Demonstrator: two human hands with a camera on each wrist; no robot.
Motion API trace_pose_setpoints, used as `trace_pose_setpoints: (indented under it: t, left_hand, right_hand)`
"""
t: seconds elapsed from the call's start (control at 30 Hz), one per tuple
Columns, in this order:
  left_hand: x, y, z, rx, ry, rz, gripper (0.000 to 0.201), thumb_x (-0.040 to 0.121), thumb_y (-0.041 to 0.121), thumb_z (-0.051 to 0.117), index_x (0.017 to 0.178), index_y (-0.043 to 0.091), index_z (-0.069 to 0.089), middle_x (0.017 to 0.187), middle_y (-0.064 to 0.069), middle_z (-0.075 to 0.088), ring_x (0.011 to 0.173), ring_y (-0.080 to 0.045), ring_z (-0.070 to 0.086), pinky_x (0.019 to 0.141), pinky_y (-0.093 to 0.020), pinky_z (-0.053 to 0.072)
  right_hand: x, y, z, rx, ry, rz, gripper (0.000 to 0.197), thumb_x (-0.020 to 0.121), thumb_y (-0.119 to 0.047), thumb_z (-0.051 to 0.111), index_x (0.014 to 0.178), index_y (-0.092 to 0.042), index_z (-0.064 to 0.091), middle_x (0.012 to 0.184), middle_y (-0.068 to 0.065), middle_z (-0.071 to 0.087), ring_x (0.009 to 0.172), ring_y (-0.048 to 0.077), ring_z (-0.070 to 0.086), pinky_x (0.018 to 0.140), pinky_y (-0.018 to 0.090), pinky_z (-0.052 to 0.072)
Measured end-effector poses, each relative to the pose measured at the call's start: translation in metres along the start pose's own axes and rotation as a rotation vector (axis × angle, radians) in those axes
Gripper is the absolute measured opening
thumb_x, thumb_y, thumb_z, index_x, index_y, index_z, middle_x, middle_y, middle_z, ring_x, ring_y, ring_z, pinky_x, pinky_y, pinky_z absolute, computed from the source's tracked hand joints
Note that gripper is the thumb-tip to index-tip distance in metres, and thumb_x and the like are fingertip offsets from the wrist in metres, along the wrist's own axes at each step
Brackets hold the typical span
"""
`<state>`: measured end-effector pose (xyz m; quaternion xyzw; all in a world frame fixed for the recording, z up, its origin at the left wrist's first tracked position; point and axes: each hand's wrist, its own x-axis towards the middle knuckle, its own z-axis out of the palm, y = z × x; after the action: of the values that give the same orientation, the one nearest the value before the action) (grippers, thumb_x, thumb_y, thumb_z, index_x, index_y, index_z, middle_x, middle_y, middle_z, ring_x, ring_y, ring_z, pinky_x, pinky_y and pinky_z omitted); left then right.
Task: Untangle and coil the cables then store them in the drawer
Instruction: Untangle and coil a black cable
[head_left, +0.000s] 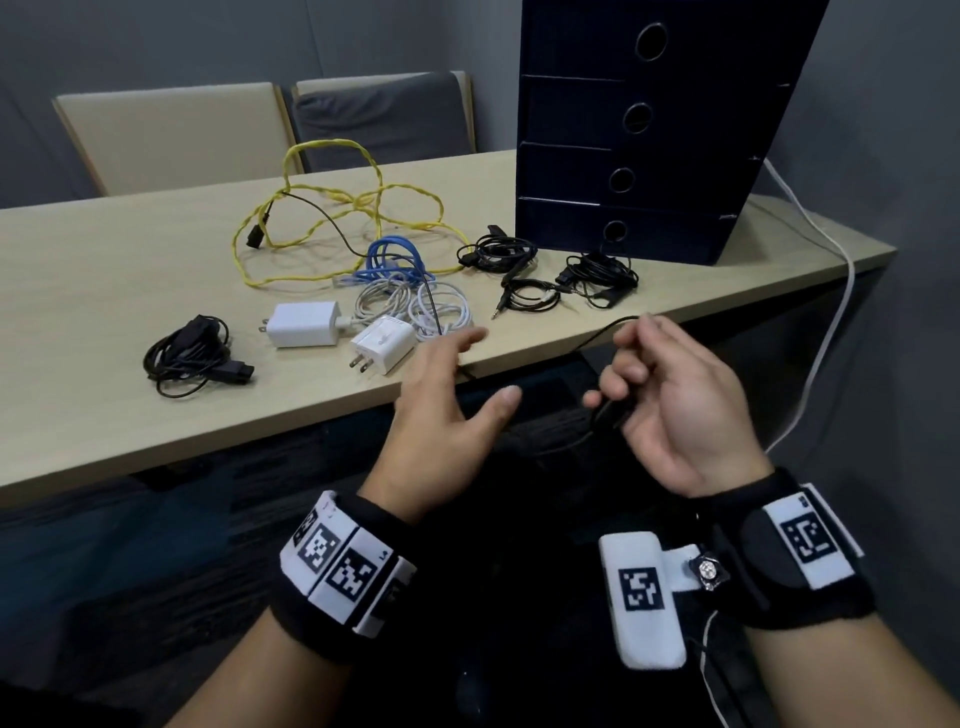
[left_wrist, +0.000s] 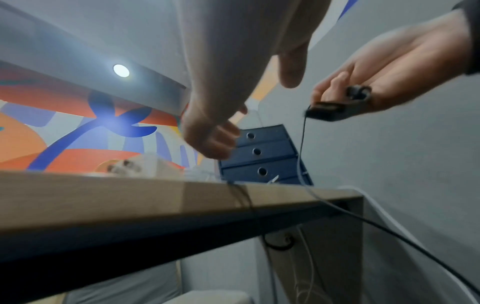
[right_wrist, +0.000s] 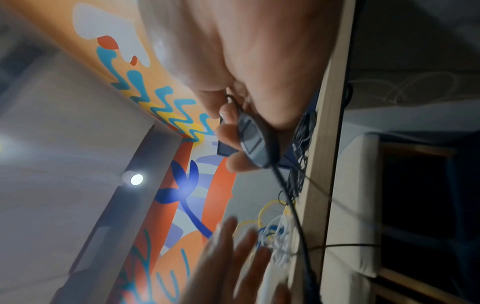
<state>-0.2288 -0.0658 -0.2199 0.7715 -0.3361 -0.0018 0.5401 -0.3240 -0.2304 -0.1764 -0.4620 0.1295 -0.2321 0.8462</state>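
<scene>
My right hand (head_left: 660, 395) is off the table's front edge, fingers curled round the dark plug (right_wrist: 253, 142) of a thin black cable (head_left: 602, 332); the same plug (left_wrist: 335, 109) shows in the left wrist view. That cable runs back over the table edge towards the yellow cable tangle (head_left: 332, 218). My left hand (head_left: 447, 384) hovers beside it at the edge, fingers spread and holding nothing. A blue cable (head_left: 395, 260), white cables with two chargers (head_left: 306, 325), and several coiled black cables (head_left: 187, 353) lie on the table (head_left: 104, 291). The dark blue drawer unit (head_left: 639, 130) stands at the back right, all drawers closed.
Two chairs (head_left: 176, 135) stand behind the table. A white cord (head_left: 836, 270) hangs over the table's right end down to the floor. More small black cable bundles (head_left: 597, 275) lie in front of the drawer unit.
</scene>
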Motion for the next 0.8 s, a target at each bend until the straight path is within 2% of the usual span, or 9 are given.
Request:
trace_pose_setpoints:
  t: [0.13, 0.2, 0.27, 0.4, 0.5, 0.6, 0.67, 0.73, 0.8]
  left_hand:
    - [-0.002, 0.023, 0.015, -0.306, -0.382, -0.046, 0.035, 0.082, 0.042, 0.063, 0.110, 0.023, 0.054, 0.096, -0.002, 0.067, 0.092, -0.014, 0.065, 0.086, -0.031, 0.051]
    - [-0.002, 0.028, 0.018, -0.329, -0.411, -0.083, 0.024, 0.088, 0.035, 0.054, 0.105, 0.019, 0.050, 0.072, -0.002, 0.063, 0.067, -0.022, 0.064, 0.066, -0.032, 0.049]
    - [-0.003, 0.029, 0.015, -0.362, -0.394, -0.122, 0.022, 0.089, 0.037, 0.048, 0.097, 0.016, 0.049, 0.058, 0.005, 0.053, 0.049, -0.017, 0.052, 0.053, -0.027, 0.042]
    - [-0.006, 0.031, 0.005, -0.363, -0.453, -0.124, 0.033, 0.099, 0.037, 0.047, 0.082, 0.010, 0.054, 0.051, 0.015, 0.040, 0.044, -0.001, 0.033, 0.043, -0.013, 0.027]
    - [-0.008, 0.036, -0.005, -0.493, -0.432, -0.201, 0.030, 0.092, 0.037, 0.049, 0.072, 0.016, 0.058, 0.052, 0.011, 0.037, 0.045, -0.006, 0.026, 0.043, -0.019, 0.017]
    - [-0.007, 0.037, -0.012, -0.616, -0.437, -0.277, 0.030, 0.086, 0.040, 0.052, 0.064, 0.019, 0.055, 0.051, 0.009, 0.040, 0.045, -0.007, 0.022, 0.043, -0.023, 0.012]
    - [-0.009, 0.034, -0.015, -0.640, -0.488, -0.247, 0.032, 0.083, 0.044, 0.058, 0.061, 0.021, 0.055, 0.053, 0.004, 0.036, 0.045, -0.009, 0.021, 0.041, -0.019, 0.014]
    - [-0.013, 0.032, -0.017, -0.649, -0.549, -0.191, 0.032, 0.078, 0.048, 0.068, 0.060, 0.023, 0.058, 0.055, 0.000, 0.032, 0.044, -0.009, 0.022, 0.040, -0.018, 0.017]
    - [-0.015, 0.029, -0.019, -0.708, -0.539, -0.162, 0.033, 0.072, 0.050, 0.077, 0.065, 0.022, 0.060, 0.054, 0.003, 0.033, 0.044, -0.009, 0.021, 0.039, -0.019, 0.016]
  right_hand:
    - [-0.008, 0.000, 0.017, 0.078, -0.067, 0.030, 0.028, 0.103, -0.018, 0.039, 0.080, -0.007, 0.048, 0.064, 0.004, 0.039, 0.059, 0.017, 0.050, 0.068, 0.040, 0.060]
    - [-0.008, -0.002, 0.019, 0.040, -0.089, 0.011, 0.026, 0.102, -0.016, 0.042, 0.078, -0.007, 0.047, 0.067, 0.005, 0.041, 0.063, 0.018, 0.056, 0.079, 0.042, 0.058]
    - [-0.007, -0.004, 0.016, -0.020, -0.102, -0.045, 0.023, 0.099, -0.015, 0.046, 0.077, -0.008, 0.046, 0.068, 0.004, 0.043, 0.067, 0.018, 0.058, 0.081, 0.041, 0.056]
    - [-0.001, 0.000, 0.000, -0.237, -0.053, -0.162, 0.023, 0.087, -0.019, 0.065, 0.071, -0.012, 0.050, 0.071, 0.005, 0.051, 0.072, 0.019, 0.056, 0.080, 0.038, 0.052]
    - [0.005, 0.005, -0.010, -0.489, -0.020, -0.278, 0.023, 0.067, -0.030, 0.070, 0.059, -0.017, 0.053, 0.104, -0.002, 0.061, 0.100, 0.019, 0.058, 0.097, 0.040, 0.046]
    - [0.004, 0.007, -0.010, -0.428, -0.149, -0.302, 0.028, 0.066, -0.014, 0.061, 0.064, 0.011, 0.049, 0.123, -0.005, 0.066, 0.121, 0.013, 0.057, 0.104, 0.033, 0.041]
    - [0.000, 0.006, -0.008, -0.269, -0.257, -0.222, 0.025, 0.070, -0.004, 0.053, 0.068, 0.020, 0.054, 0.099, 0.006, 0.074, 0.107, 0.023, 0.066, 0.098, 0.035, 0.047]
    - [-0.003, 0.004, -0.009, -0.157, -0.352, -0.138, 0.022, 0.075, -0.012, 0.063, 0.057, -0.002, 0.057, 0.068, 0.009, 0.061, 0.072, 0.028, 0.066, 0.081, 0.042, 0.052]
    - [-0.003, 0.003, -0.013, -0.186, -0.456, -0.057, 0.038, 0.073, -0.037, 0.079, 0.060, -0.013, 0.053, 0.062, 0.007, 0.044, 0.047, 0.019, 0.047, 0.058, 0.035, 0.048]
